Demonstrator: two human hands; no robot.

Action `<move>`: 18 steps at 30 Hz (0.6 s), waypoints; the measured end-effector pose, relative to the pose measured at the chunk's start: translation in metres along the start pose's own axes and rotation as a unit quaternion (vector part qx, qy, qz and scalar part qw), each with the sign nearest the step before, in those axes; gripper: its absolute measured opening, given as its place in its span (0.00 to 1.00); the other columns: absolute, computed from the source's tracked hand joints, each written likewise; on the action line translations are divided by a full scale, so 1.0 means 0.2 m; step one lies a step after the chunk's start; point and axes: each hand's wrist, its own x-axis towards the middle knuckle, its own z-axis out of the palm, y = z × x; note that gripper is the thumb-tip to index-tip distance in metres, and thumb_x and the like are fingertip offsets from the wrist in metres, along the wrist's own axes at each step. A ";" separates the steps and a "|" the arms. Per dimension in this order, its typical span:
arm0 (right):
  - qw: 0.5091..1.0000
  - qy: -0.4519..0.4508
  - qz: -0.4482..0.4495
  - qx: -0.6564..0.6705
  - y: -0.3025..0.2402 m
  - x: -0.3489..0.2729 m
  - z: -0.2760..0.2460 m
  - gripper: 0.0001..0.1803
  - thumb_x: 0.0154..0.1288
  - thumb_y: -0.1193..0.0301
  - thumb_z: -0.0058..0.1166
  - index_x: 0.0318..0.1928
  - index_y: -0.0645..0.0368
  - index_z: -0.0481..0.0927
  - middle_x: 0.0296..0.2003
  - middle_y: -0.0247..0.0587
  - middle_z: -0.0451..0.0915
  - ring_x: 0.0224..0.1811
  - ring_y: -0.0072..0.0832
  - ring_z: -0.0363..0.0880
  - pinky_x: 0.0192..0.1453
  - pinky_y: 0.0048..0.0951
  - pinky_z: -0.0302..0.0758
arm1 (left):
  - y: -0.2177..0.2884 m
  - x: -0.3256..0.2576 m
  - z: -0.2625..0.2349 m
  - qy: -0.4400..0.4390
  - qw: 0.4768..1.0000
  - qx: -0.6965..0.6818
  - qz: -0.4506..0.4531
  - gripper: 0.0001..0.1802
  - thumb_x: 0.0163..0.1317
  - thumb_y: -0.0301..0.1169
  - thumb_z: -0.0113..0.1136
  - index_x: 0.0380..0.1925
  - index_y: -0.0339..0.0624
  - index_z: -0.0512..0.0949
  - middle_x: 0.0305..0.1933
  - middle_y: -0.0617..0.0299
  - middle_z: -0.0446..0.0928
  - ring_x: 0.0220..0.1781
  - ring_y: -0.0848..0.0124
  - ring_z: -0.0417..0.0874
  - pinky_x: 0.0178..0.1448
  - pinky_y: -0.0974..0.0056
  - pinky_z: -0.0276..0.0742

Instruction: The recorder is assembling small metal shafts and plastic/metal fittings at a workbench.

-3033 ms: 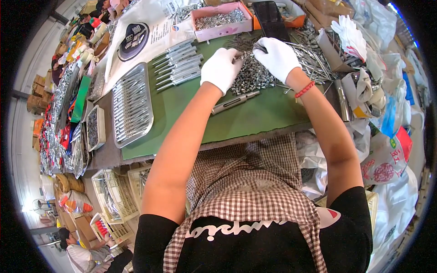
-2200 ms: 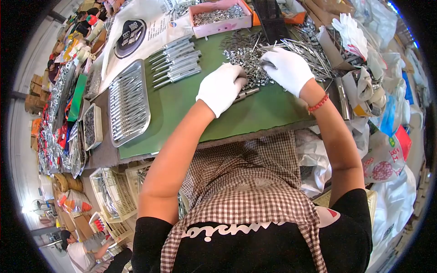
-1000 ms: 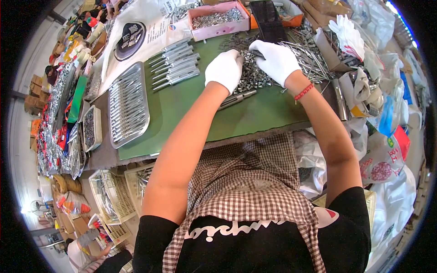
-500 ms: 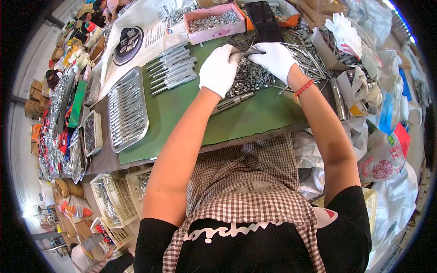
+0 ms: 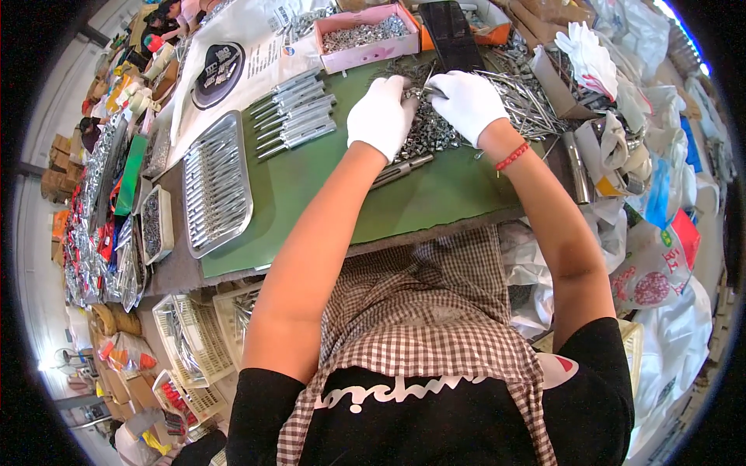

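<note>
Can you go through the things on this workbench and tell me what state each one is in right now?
left hand: gloved, resting on the pile of small metal parts.
right hand: gloved, pinching a thin metal piece.
pink box: open, filled with small metal bits.
metal tray: lying flat, loaded with long parts.
finished metal rods: laid in a row on the green mat.

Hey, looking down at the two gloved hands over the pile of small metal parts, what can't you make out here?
- Head view: what the right hand pinches; too small, wrapped by gloved fingertips.
- Head view: what lies under the left hand; its palm covers the pile of small metal parts.
- Head view: the single pieces in the pink box; too small.
- Head view: the near edge of the green mat; forearms cross it.
</note>
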 end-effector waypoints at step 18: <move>0.985 0.003 0.079 0.157 0.00 -0.31 -0.18 0.12 0.63 0.63 0.56 0.42 0.56 0.82 0.37 0.49 0.83 0.41 0.47 0.82 0.46 0.41 0.77 | 0.11 -0.18 -0.12 -0.174 0.979 0.003 0.110 0.12 0.61 0.37 0.58 0.41 0.44 0.81 0.39 0.52 0.78 0.46 0.53 0.80 0.50 0.55 0.76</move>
